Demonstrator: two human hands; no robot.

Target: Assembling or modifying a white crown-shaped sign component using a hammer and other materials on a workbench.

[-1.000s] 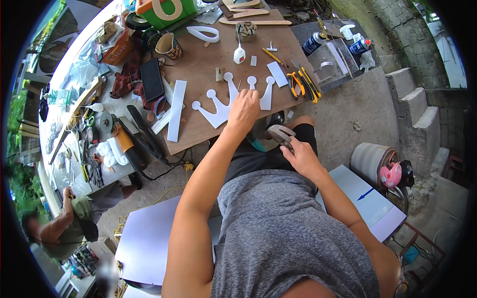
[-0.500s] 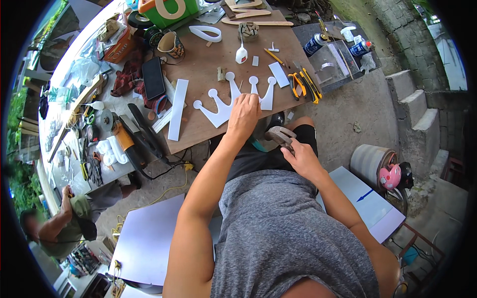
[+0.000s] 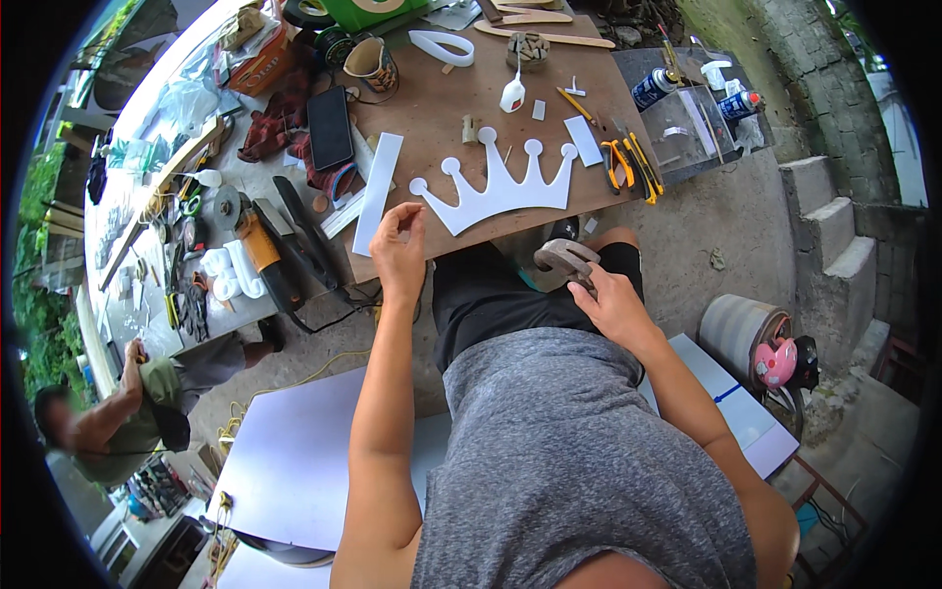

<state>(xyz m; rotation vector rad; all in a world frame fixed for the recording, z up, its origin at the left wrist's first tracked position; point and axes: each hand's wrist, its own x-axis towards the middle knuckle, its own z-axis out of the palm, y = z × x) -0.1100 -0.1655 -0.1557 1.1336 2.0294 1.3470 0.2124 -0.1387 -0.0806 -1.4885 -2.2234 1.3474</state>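
Observation:
My left hand (image 3: 399,250) hovers at the table's near edge, between a white strip (image 3: 379,191) and a white crown-shaped cutout (image 3: 500,196). Its fingers are curled in against the thumb; whatever they may pinch cannot be made out. The crown lies flat, its five ball-tipped points facing away from me. Over my lap, my right hand (image 3: 613,306) is closed around a brown metal tool (image 3: 566,257) with a curved, forked head; the palm hides the rest of it. A small white rectangle (image 3: 583,141) and orange-handled pliers (image 3: 618,165) lie right of the crown.
An angle grinder (image 3: 253,245), a black phone (image 3: 330,129) and much clutter cover the left side. Beyond the crown sit a white spoon (image 3: 512,93) and a yellow pencil (image 3: 577,104). Spray cans (image 3: 653,88) stand far right. Another person (image 3: 123,412) is at the left.
My left hand has lifted off the crown and moved left, toward the white strip, leaving the crown uncovered. My right hand keeps hold of the metal tool, which has turned slightly.

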